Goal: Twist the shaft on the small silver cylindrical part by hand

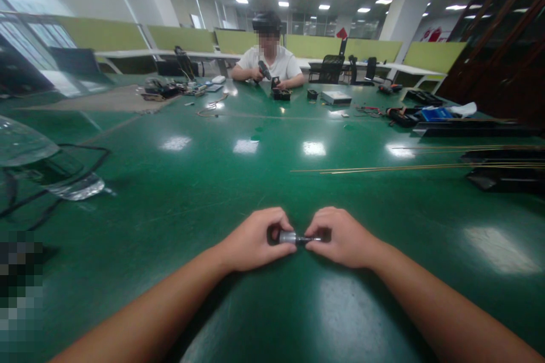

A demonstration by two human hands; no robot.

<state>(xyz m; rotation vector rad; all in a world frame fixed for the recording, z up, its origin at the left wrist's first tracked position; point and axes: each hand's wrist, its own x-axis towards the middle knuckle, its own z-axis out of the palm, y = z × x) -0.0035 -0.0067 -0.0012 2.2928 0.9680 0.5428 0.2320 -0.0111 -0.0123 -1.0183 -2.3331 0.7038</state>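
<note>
Close in front of me, a short silver-and-black cylindrical piece with a thin shaft (288, 237) lies sideways between my hands, over the green tabletop (204, 193). My left hand (258, 239) grips its thick silver end between thumb and fingers. The narrow dark shaft on the right is pinched by the thumb and fingers of my right hand (343, 238). Its exact kind is too small to make out, and fingers hide part of both ends.
Across the table, a person (272, 62) in a white shirt holds a power drill (264, 70) over a small dark part. Thin brass-coloured rods (383, 168) and black trays (494, 177) lie right. A clear plastic bottle (46, 164) and dark cable (96, 150) lie left.
</note>
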